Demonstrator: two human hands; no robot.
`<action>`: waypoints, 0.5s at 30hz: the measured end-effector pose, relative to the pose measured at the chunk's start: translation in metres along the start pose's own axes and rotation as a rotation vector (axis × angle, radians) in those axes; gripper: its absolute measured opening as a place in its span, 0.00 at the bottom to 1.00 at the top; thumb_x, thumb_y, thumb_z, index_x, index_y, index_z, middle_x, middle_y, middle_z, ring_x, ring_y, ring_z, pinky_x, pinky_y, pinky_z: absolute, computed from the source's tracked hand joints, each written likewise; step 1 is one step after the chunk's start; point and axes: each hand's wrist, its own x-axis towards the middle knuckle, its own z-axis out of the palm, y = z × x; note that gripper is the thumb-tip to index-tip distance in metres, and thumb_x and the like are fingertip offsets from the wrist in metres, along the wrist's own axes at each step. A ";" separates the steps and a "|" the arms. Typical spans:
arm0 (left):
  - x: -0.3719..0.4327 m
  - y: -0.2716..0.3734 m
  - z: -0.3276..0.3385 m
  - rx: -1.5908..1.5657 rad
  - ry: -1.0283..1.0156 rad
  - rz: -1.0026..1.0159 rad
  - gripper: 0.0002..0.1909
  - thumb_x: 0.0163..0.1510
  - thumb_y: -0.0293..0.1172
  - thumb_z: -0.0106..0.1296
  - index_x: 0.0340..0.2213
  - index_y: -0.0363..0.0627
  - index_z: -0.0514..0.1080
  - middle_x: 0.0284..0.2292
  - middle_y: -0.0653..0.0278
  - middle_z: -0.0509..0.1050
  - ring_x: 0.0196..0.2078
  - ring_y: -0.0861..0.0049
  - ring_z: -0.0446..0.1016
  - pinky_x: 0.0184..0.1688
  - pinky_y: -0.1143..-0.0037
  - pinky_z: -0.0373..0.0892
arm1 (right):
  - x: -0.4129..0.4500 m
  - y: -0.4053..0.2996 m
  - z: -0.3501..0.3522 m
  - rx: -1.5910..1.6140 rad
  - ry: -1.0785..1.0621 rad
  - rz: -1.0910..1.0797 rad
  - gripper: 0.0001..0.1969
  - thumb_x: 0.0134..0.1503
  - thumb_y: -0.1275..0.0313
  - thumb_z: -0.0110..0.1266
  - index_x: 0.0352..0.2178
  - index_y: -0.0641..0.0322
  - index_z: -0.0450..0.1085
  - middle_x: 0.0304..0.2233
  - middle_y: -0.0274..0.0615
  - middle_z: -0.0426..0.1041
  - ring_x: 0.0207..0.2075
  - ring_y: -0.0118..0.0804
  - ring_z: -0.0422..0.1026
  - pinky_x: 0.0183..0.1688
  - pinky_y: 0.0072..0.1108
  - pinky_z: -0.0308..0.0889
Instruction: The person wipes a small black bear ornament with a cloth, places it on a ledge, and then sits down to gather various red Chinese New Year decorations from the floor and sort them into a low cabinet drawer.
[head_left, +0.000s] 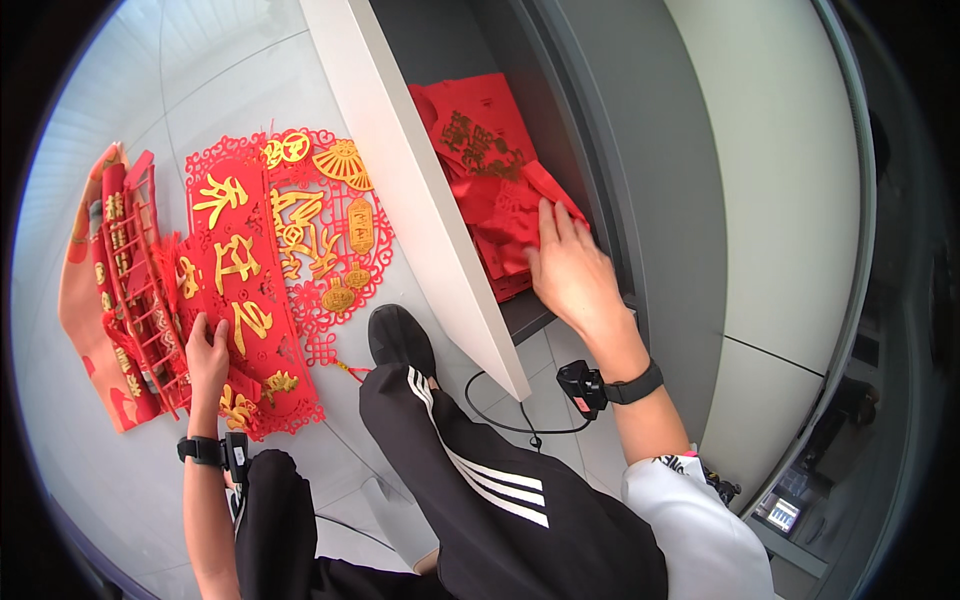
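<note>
My right hand (571, 266) reaches into a grey cabinet compartment and rests, fingers extended, on red paper items (499, 199), some with gold lettering. Whether it grips any of them cannot be told. On the floor at the left, my left hand (207, 352) touches the lower left edge of a red banner (238, 262) with large gold characters; the thumb and fingers are bent, and their hold is unclear. Under and beside the banner lies a round red openwork decoration (360, 225) with gold fans and lanterns. Left of my left hand are rolled red scrolls (120, 247) and a red ladder-like ornament (142, 292).
A white cabinet door or panel (427, 195) stands between the floor decorations and the compartment. Peach-coloured patterned fabric or paper (79, 300) lies at the far left. A black cable (510, 429) loops on the tiles near my black shoe (400, 341).
</note>
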 end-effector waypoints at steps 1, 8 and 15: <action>0.000 0.002 0.000 0.009 -0.007 -0.001 0.18 0.61 0.34 0.51 0.43 0.26 0.67 0.34 0.49 0.74 0.36 0.65 0.72 0.42 0.72 0.67 | -0.006 -0.001 0.006 -0.013 -0.070 0.001 0.28 0.56 0.67 0.54 0.56 0.70 0.61 0.55 0.57 0.66 0.49 0.59 0.71 0.46 0.38 0.73; -0.002 0.009 -0.005 0.023 -0.038 -0.042 0.19 0.61 0.33 0.51 0.44 0.25 0.66 0.35 0.47 0.75 0.38 0.64 0.73 0.43 0.72 0.67 | -0.005 0.004 0.017 0.188 -0.284 -0.054 0.31 0.55 0.62 0.58 0.57 0.66 0.62 0.52 0.64 0.66 0.46 0.62 0.72 0.44 0.41 0.72; 0.000 0.016 -0.005 0.040 -0.040 -0.035 0.20 0.61 0.34 0.52 0.44 0.25 0.67 0.35 0.46 0.75 0.38 0.62 0.74 0.43 0.72 0.68 | 0.016 0.004 0.040 0.255 -0.465 0.087 0.30 0.53 0.62 0.61 0.51 0.72 0.62 0.44 0.64 0.69 0.42 0.63 0.73 0.44 0.40 0.71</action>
